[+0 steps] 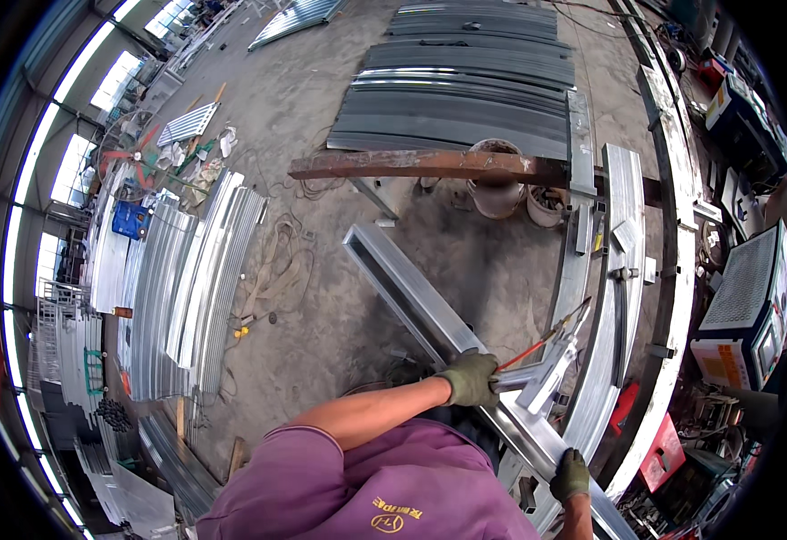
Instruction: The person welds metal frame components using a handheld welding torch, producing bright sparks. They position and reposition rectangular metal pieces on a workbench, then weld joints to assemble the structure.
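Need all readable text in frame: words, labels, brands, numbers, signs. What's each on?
Purple shirt: yellow characters above an oval emblem; printed wording not copied here.
Blue-and-white machine, right: orange-and-white marking, too small to read.
Nothing else clearly readable.

Grey floor | 2 buckets | loose cable | long metal panels
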The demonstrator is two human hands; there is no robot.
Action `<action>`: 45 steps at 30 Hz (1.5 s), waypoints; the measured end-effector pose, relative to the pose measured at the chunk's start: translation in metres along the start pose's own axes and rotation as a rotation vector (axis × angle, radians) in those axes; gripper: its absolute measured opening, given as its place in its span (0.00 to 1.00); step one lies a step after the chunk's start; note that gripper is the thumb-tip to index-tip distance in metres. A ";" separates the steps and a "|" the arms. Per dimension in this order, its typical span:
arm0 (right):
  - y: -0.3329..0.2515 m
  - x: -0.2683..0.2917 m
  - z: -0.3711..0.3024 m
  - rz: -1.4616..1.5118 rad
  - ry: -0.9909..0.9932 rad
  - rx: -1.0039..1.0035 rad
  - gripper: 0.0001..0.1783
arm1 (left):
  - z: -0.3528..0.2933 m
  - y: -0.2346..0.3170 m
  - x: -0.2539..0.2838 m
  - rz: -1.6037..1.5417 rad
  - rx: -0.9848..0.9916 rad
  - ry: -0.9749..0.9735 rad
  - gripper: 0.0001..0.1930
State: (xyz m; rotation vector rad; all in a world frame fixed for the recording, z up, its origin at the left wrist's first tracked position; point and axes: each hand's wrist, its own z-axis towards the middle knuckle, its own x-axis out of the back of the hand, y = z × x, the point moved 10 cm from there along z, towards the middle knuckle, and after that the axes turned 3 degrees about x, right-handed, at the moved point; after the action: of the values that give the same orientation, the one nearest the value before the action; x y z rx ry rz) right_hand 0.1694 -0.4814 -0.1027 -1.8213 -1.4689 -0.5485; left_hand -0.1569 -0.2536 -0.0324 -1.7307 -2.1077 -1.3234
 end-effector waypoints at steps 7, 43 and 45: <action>0.041 -0.023 0.006 -0.037 -0.083 -0.100 0.11 | -0.006 -0.022 -0.016 -0.050 -0.198 0.139 0.27; -0.418 0.206 0.144 0.718 0.237 0.279 0.39 | -0.050 -0.102 0.088 -0.653 -0.294 0.168 0.12; -0.405 0.212 0.152 0.695 0.318 0.211 0.36 | -0.049 -0.140 0.093 -1.137 -0.077 0.192 0.09</action>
State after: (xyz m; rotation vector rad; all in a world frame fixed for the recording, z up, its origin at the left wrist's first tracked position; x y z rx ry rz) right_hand -0.1808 -0.1922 0.0579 -1.8217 -0.5937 -0.2937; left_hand -0.3268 -0.2127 -0.0248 -0.2316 -3.0101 -1.6375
